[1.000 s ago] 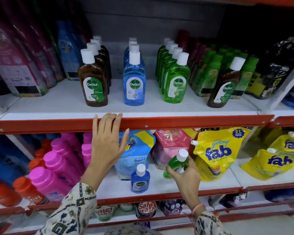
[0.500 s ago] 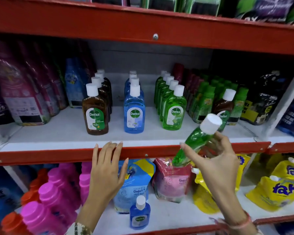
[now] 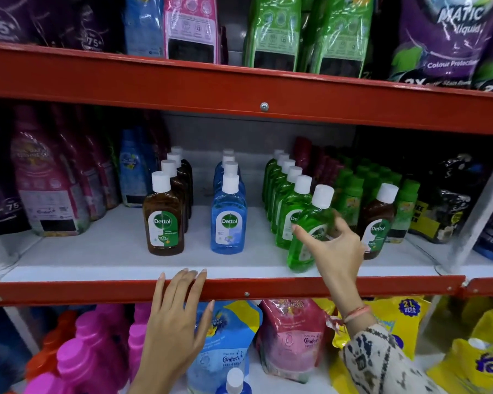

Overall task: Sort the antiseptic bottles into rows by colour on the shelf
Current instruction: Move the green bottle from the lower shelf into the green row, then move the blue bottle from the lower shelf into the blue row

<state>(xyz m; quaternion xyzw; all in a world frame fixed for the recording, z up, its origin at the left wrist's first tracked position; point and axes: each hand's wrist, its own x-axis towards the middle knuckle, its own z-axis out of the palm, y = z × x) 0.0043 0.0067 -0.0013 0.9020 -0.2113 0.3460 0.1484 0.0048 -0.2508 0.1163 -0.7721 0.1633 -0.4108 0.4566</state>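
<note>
On the white middle shelf stand three rows of white-capped Dettol bottles: a brown row, a blue row and a green row. My right hand is shut on a small green bottle, which leans slightly at the front of the green row, its base at the shelf. A lone brown bottle stands to the right of that hand. My left hand rests open against the red shelf rail. A small blue bottle stands on the shelf below.
Pink and purple refill pouches crowd the shelf's left end; green-capped bottles and dark packs fill the right. A red rail runs overhead. Below are pink bottles, Comfort pouches and yellow packs.
My right hand took the green bottle from the lower shelf, lifted it, and brought it down to the front of the green row. The view tilted upward. My left hand stayed on the rail.
</note>
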